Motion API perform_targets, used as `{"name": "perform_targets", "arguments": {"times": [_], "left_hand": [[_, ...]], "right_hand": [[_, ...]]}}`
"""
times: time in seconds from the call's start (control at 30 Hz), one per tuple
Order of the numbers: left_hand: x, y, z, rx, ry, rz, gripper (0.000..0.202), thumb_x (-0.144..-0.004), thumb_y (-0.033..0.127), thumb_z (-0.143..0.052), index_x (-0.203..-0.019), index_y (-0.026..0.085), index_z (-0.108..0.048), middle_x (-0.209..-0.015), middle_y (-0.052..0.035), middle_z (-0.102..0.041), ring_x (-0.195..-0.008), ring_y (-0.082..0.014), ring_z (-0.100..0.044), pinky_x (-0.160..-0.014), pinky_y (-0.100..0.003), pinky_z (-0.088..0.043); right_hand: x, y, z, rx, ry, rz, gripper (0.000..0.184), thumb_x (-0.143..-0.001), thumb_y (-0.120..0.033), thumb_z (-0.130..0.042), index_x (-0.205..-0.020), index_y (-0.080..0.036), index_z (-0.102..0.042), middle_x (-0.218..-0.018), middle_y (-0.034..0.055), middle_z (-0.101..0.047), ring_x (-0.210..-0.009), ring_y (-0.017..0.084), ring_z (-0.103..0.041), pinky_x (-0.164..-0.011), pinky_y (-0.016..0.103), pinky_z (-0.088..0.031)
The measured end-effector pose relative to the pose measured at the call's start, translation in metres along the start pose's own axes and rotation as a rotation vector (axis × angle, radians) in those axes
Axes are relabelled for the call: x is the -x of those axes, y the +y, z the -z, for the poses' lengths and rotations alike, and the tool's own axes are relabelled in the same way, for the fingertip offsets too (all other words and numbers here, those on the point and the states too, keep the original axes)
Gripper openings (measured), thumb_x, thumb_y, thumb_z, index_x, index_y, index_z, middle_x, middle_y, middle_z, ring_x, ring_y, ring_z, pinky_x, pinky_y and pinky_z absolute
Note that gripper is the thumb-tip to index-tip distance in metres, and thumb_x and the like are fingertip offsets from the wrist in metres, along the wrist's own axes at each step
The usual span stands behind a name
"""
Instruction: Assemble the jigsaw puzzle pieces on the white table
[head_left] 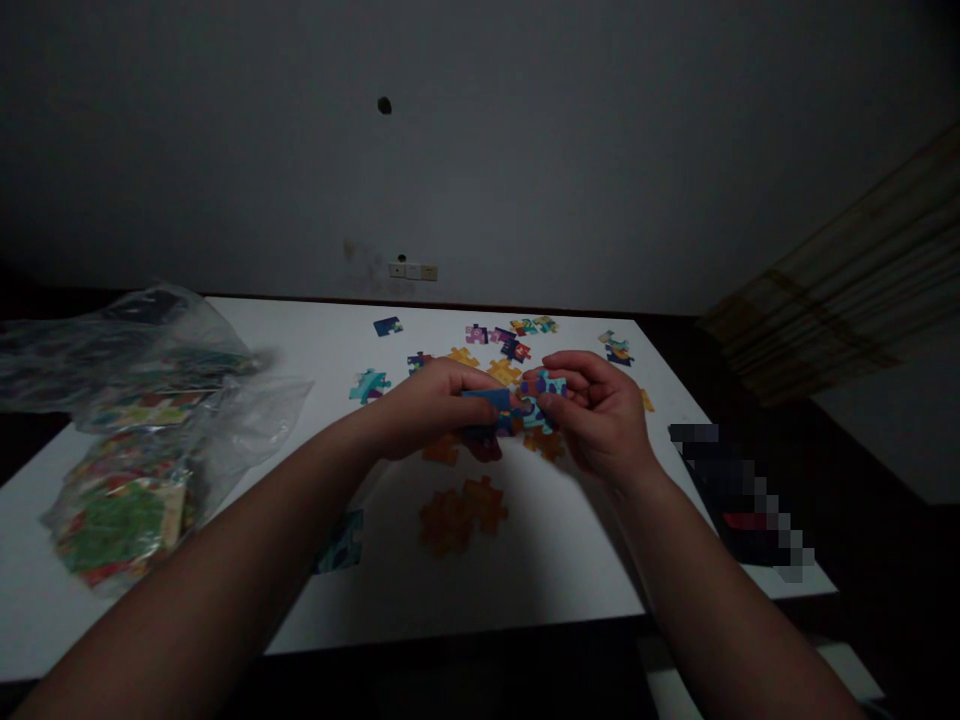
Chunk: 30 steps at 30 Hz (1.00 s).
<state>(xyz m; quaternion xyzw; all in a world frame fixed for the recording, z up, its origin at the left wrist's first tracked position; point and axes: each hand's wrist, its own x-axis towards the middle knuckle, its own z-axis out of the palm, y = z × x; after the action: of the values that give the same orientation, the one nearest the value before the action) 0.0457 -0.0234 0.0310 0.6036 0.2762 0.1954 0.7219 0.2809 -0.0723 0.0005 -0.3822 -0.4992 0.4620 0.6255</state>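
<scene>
My left hand (435, 405) pinches a blue jigsaw puzzle piece (487, 405) over the middle of the table. Close beside it, my right hand (604, 415) is closed on a light-blue and purple puzzle piece (545, 388). The edges of the two pieces are near each other; I cannot tell whether they touch. Beneath and behind the hands lie yellow puzzle pieces (504, 373). Orange puzzle pieces (450, 522) lie nearer to me. A teal puzzle piece (369, 385) rests left of my left hand, and a dark teal piece (345, 545) is partly hidden by my left forearm.
Clear plastic bags (127, 520) holding more pieces cover the left of the white table (555, 560). Several pink and purple pieces (487, 335) lie toward the back. A dark, pixelated object (735, 500) lies at the right edge. Behind the table stands a wall (525, 180).
</scene>
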Motion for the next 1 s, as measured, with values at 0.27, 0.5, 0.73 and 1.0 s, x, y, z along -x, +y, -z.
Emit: {"name": "perform_targets", "arguments": {"times": [0.27, 0.5, 0.73, 1.0], "left_hand": [[-0.001, -0.004, 0.001, -0.067, 0.035, -0.059, 0.027, -0.089, 0.041, -0.089, -0.086, 0.016, -0.079, -0.075, -0.0042, -0.079, -0.064, -0.0144, -0.075, -0.067, -0.026, -0.062], [-0.004, -0.008, 0.001, -0.065, 0.042, -0.046, 0.02, -0.091, 0.035, -0.085, -0.089, 0.017, -0.079, -0.078, -0.0049, -0.081, -0.065, -0.0134, -0.073, -0.066, -0.026, -0.06], [-0.006, -0.009, -0.004, -0.055, 0.067, -0.046, 0.024, -0.091, 0.039, -0.087, -0.085, 0.017, -0.079, -0.076, -0.0038, -0.078, -0.066, -0.0134, -0.071, -0.067, -0.026, -0.058], [-0.008, -0.015, -0.003, 0.029, 0.083, -0.023, 0.025, -0.085, 0.039, -0.092, -0.083, 0.018, -0.079, -0.076, -0.0043, -0.077, -0.068, -0.0139, -0.068, -0.068, -0.028, -0.056]], "right_hand": [[0.002, -0.001, 0.001, 0.056, -0.025, -0.035, 0.035, -0.072, -0.029, -0.104, -0.103, -0.03, -0.088, -0.093, 0.0016, -0.09, -0.077, 0.022, -0.085, -0.073, 0.034, -0.072], [0.002, 0.0, 0.002, 0.09, -0.022, -0.053, 0.036, -0.074, -0.035, -0.105, -0.104, -0.03, -0.087, -0.092, 0.0018, -0.089, -0.076, 0.022, -0.085, -0.075, 0.037, -0.074], [0.002, 0.0, 0.002, 0.154, -0.045, -0.046, 0.036, -0.075, -0.034, -0.103, -0.106, -0.028, -0.086, -0.095, 0.0033, -0.089, -0.082, 0.024, -0.086, -0.078, 0.039, -0.074], [0.002, -0.003, -0.001, 0.242, -0.012, -0.016, 0.032, -0.077, -0.032, -0.101, -0.105, -0.028, -0.085, -0.092, 0.0033, -0.088, -0.081, 0.026, -0.086, -0.078, 0.043, -0.075]]}}
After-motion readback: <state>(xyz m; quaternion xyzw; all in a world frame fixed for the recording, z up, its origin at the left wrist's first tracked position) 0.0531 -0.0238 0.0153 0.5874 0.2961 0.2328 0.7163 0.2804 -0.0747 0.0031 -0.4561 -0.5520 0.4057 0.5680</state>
